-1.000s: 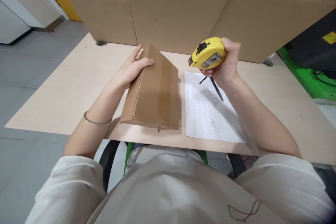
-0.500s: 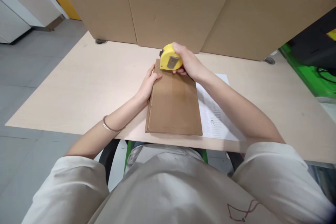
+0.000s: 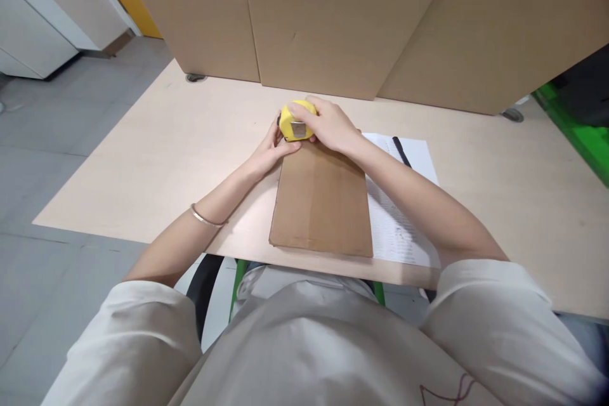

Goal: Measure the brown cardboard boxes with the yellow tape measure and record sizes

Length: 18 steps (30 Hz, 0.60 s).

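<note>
One yellow tape measure (image 3: pixel 297 129) in the right grip (image 3: pixel 332 125)

Tape measure (image 3: pixel 291 125) now at cardboard box's (image 3: pixel 323 203) far left corner

My right hand (image 3: pixel 328 125) grips a yellow tape measure (image 3: pixel 297 121) at the far end of a flat cardboard box (image 3: pixel 323 203). My left hand (image 3: pixel 272 152) is at that end too, its thumb just below the tape measure. To the right, a black pen (image 3: pixel 401 151) lies on a printed sheet (image 3: pixel 386 225); large cartons (image 3: pixel 337 25) stand behind.
</note>
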Tool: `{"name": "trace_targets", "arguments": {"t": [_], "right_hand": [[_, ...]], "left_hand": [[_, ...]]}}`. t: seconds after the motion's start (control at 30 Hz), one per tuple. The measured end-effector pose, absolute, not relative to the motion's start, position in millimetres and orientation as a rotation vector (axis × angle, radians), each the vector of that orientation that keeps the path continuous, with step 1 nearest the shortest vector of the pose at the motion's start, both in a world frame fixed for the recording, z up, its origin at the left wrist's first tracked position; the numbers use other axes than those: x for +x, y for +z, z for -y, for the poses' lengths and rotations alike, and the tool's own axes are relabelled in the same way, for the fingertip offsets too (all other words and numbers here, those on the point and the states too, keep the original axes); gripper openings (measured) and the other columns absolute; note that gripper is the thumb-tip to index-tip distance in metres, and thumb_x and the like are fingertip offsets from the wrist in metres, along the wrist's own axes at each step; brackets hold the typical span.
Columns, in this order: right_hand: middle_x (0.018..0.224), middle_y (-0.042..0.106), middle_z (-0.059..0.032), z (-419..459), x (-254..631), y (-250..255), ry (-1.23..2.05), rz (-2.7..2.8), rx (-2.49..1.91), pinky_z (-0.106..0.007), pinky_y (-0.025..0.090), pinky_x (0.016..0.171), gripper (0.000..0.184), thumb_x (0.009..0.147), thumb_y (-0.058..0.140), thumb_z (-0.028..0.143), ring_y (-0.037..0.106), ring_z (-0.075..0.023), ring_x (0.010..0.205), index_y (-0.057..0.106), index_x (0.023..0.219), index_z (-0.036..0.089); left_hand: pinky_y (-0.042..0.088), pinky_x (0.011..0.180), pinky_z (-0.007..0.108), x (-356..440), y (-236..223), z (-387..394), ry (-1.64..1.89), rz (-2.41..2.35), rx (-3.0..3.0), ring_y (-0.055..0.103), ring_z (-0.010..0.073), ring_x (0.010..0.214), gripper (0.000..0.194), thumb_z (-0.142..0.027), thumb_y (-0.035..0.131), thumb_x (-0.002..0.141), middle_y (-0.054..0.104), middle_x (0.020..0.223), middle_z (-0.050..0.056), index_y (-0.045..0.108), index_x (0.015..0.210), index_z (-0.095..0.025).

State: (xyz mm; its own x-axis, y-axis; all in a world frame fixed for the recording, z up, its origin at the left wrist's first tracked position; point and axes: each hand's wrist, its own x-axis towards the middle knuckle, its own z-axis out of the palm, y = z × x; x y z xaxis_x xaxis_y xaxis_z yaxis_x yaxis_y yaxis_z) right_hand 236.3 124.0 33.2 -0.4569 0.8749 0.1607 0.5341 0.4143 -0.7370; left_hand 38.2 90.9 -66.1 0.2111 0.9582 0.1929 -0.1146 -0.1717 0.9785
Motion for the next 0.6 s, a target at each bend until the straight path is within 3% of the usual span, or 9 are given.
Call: {"name": "trace_targets", "arguments": {"t": [0.1, 0.2, 0.37, 0.6], "right_hand": [[0.083, 0.067, -0.0044, -120, 256, 33, 0.712, 2.126, -1.306, -0.042, 0.054, 0.083, 0.068, 0.109, 0.050, 0.093, 0.069, -0.0307, 0.087, 0.050, 0.088, 0.028], [0.084, 0.067, -0.0057, -121, 271, 26, 0.572, 2.077, -1.385, -0.043, 0.052, 0.084, 0.067, 0.112, 0.043, 0.090, 0.070, -0.0328, 0.089, 0.050, 0.088, 0.029], [0.077, 0.064, -0.0054, -123, 270, 19, 0.407, 2.066, -1.451, -0.042, 0.049, 0.082, 0.065, 0.111, 0.044, 0.089, 0.069, -0.0331, 0.085, 0.046, 0.085, 0.029], [0.077, 0.063, -0.0055, -129, 285, 15, 0.496, 1.991, -1.386, -0.040, 0.049, 0.079, 0.072, 0.104, 0.046, 0.097, 0.070, -0.0320, 0.088, 0.045, 0.081, 0.029]], "left_hand": [[0.034, 0.144, 0.061, 29, -68, -98, 1.151, -0.902, 1.362, 0.043, 0.0472, 0.176, 0.112, -0.058, 0.101, 0.080, 0.059, 0.179, 0.011, 0.051, 0.178, -0.037], [0.035, 0.144, 0.061, 23, -65, -103, 1.077, -0.924, 1.359, 0.045, 0.0475, 0.175, 0.105, -0.055, 0.105, 0.075, 0.059, 0.181, 0.011, 0.063, 0.170, -0.035], [0.044, 0.136, 0.060, 24, -56, -112, 1.119, -0.861, 1.234, 0.061, 0.0438, 0.160, 0.065, -0.066, 0.086, 0.090, 0.076, 0.160, 0.009, 0.080, 0.142, -0.029], [0.051, 0.126, 0.050, 22, -51, -113, 1.086, -0.867, 1.244, 0.071, 0.0368, 0.143, 0.057, -0.054, 0.097, 0.079, 0.082, 0.139, 0.009, 0.080, 0.125, -0.025]]}}
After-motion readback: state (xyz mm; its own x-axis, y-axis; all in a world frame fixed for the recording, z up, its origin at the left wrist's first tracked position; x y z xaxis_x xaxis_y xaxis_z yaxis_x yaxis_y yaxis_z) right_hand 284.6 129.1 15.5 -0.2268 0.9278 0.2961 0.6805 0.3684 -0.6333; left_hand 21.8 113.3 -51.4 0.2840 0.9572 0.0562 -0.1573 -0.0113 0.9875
